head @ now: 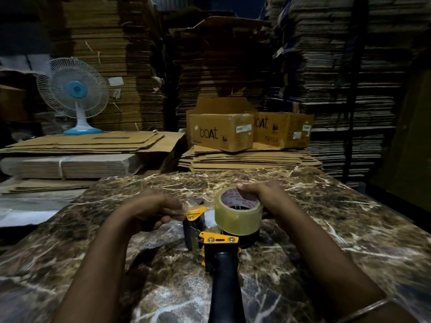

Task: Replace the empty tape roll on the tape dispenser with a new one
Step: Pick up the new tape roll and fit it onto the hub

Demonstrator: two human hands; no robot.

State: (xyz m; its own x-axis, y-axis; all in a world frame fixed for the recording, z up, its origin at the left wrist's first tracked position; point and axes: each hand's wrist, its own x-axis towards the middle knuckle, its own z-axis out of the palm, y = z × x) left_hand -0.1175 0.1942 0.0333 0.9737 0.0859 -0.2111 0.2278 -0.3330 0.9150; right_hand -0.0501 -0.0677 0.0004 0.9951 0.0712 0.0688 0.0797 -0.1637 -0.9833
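A yellow and black tape dispenser (219,243) lies on the marble table (326,229), its black handle pointing toward me. A full roll of clear tape (238,217) with a red-printed white core sits tilted over the dispenser's black hub. My right hand (258,190) grips the roll's far rim from above. My left hand (158,208) pinches the yellow front flap of the dispenser between thumb and fingers. The hub is mostly hidden under the roll.
Two "boat" cardboard boxes (221,132) rest on flattened cartons beyond the table's far edge. A white and blue desk fan (74,94) stands at the back left on stacked cardboard. Tall piles of flattened cartons (338,66) fill the background.
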